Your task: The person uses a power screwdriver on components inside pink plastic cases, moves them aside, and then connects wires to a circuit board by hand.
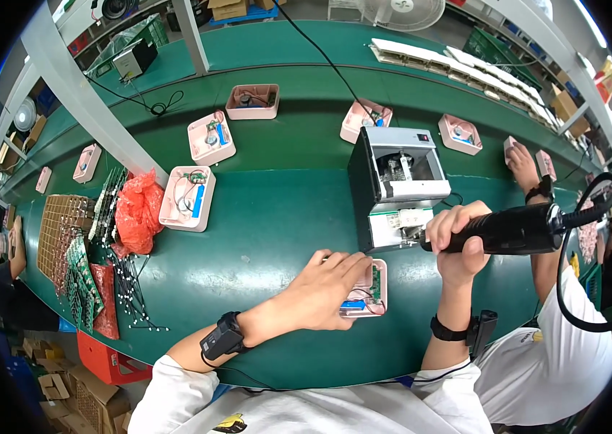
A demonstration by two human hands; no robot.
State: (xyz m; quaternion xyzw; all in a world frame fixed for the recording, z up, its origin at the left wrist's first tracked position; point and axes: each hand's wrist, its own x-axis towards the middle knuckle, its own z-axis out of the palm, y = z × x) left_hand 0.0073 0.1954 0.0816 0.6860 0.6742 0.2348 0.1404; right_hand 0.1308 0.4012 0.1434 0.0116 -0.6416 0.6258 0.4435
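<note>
My left hand (325,289) grips a pale pink plastic case (382,294) near the front of the bench, its fingers laid over the left part. A green circuit board, thin wires and a blue battery (353,305) show inside the case; the rest is hidden under the hand. In my right hand (459,239) is a black electric screwdriver (512,231), held sideways with a thick cable at its rear. Its tip points left at the front of a black and silver screw feeder (401,173); whether it touches a screw cannot be made out.
Similar pink cases (189,199) with parts inside stand along the bench. To the left lie a red plastic bag (139,210), circuit boards (83,278) and bundled wires (130,278). A co-worker's hand (523,165) touches another case at right. The screwdriver cable (561,289) loops at right.
</note>
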